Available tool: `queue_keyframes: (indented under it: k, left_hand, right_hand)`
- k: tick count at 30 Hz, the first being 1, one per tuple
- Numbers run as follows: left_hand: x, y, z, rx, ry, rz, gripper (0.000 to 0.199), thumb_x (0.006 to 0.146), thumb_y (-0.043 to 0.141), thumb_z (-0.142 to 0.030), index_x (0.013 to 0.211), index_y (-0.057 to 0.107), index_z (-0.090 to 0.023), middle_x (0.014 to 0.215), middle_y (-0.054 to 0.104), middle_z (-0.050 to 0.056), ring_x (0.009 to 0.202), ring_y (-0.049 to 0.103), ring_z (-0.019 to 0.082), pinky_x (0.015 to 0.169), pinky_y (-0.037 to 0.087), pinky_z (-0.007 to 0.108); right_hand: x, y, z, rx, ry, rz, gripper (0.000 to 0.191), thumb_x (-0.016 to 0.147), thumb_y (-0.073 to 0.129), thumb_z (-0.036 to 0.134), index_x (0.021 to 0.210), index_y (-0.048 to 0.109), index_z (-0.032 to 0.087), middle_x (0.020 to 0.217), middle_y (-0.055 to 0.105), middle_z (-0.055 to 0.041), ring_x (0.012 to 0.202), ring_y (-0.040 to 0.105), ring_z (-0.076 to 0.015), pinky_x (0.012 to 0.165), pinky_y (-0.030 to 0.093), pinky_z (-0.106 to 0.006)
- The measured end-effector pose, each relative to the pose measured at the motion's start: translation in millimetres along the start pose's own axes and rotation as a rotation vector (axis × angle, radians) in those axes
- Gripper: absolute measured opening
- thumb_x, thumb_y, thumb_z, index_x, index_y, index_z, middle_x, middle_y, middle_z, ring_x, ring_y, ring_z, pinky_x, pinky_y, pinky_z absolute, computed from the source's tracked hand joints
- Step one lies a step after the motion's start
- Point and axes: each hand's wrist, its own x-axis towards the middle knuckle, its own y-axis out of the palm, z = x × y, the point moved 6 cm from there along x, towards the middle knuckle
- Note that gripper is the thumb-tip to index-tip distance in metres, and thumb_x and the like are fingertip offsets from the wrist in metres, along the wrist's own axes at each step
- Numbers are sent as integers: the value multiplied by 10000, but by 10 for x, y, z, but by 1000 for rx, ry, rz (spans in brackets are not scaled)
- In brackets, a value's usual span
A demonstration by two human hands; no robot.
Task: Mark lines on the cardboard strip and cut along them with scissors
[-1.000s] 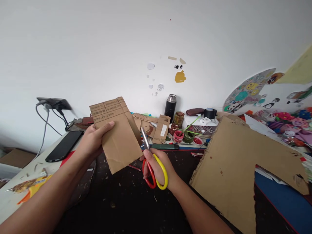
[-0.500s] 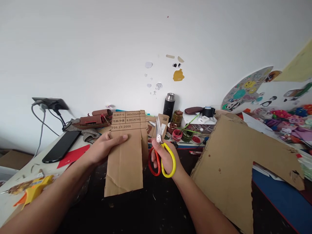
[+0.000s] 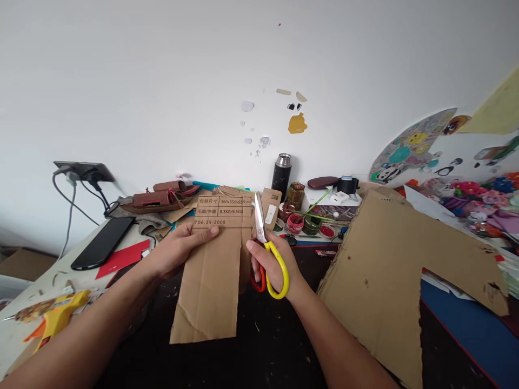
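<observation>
My left hand [image 3: 182, 246] grips a piece of brown cardboard [image 3: 211, 286] by its left edge, thumb on the printed face and the other fingers hidden behind. Black printed lines and numbers cross its upper part, and a narrow strip hangs along its right side. In my right hand [image 3: 279, 265] is a pair of scissors [image 3: 261, 229] with one yellow and one red handle. The blades point up, just right of the cardboard's upper edge; whether they touch it I cannot tell.
A large cardboard sheet [image 3: 377, 259] lies at the right. Paint jars [image 3: 295, 223] and a black thermos [image 3: 281, 178] stand by the wall. On the left are a yellow glue gun [image 3: 60, 313], a black phone-like slab [image 3: 101, 243] and a brown model boat [image 3: 158, 200].
The cardboard has shifted a little right and down, tilting slightly. My right hand has turned the scissors, their tips leaning further left and the red handle now more hidden.
</observation>
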Motion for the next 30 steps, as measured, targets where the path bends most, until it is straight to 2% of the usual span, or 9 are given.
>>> queue_keyframes:
  k: [5, 9, 16, 18, 21, 23, 27, 30]
  left_hand:
    - [-29, 5, 19, -17, -17, -63, 414, 710, 986, -521, 916, 832, -197, 835, 851, 151, 646, 805, 315, 556, 661, 368]
    - [-41, 35, 75, -75, -75, -52, 444, 705, 972, -536, 979, 841, -212, 871, 858, 161, 698, 827, 356, 616, 692, 424]
    - [-54, 65, 85, -94, -105, -66, 449, 664, 1000, -512, 957, 847, -208, 874, 857, 152, 716, 827, 337, 613, 688, 392]
    - [-51, 67, 55, -76, -70, -73, 435, 672, 1002, -512, 940, 846, -207, 890, 861, 148, 695, 819, 317, 608, 682, 378]
    - [-51, 64, 8, -27, -10, -82, 446, 664, 1013, -525, 907, 840, -193, 859, 855, 149, 678, 811, 305, 599, 674, 355]
    - [-48, 46, -21, 4, 37, -96, 465, 669, 1016, -536, 918, 835, -187, 844, 853, 142, 678, 813, 305, 613, 679, 356]
    - [-31, -93, -122, -22, 214, -215, 539, 694, 1009, -559, 1042, 828, -189, 991, 875, 130, 842, 852, 344, 709, 706, 374]
    - [-34, -211, -217, -59, 319, -310, 577, 677, 1022, -566, 1056, 823, -179, 1057, 877, 135, 953, 852, 378, 771, 717, 386]
  right_hand:
    - [-7, -36, -49, -55, -50, -40, 498, 855, 803, 676, 994, 592, 246, 521, 565, 79, 370, 512, -152, 372, 408, -257]
    - [-4, -78, -85, -134, -123, -65, 418, 936, 758, 638, 1027, 629, 251, 542, 558, 68, 378, 523, -168, 381, 403, -279]
    - [14, -99, -60, -276, -173, -111, 369, 967, 726, 574, 854, 591, 250, 523, 557, 53, 393, 529, -156, 395, 381, -258]
    - [11, -102, -43, -251, -184, -124, 378, 937, 755, 590, 886, 615, 242, 548, 568, 51, 421, 544, -158, 414, 408, -262]
    - [12, -76, -71, -140, -109, -75, 440, 904, 772, 648, 982, 620, 243, 540, 561, 68, 396, 529, -161, 392, 419, -267]
    - [11, -62, -75, -84, -65, -47, 482, 898, 760, 695, 982, 610, 244, 517, 550, 75, 374, 518, -159, 371, 408, -261]
    - [4, -78, -16, -33, -52, -59, 588, 874, 730, 803, 957, 626, 230, 529, 577, 65, 379, 534, -146, 365, 406, -240]
    - [-7, -53, 3, -12, -25, -22, 684, 854, 705, 871, 998, 656, 205, 548, 629, 43, 413, 615, -161, 405, 462, -236]
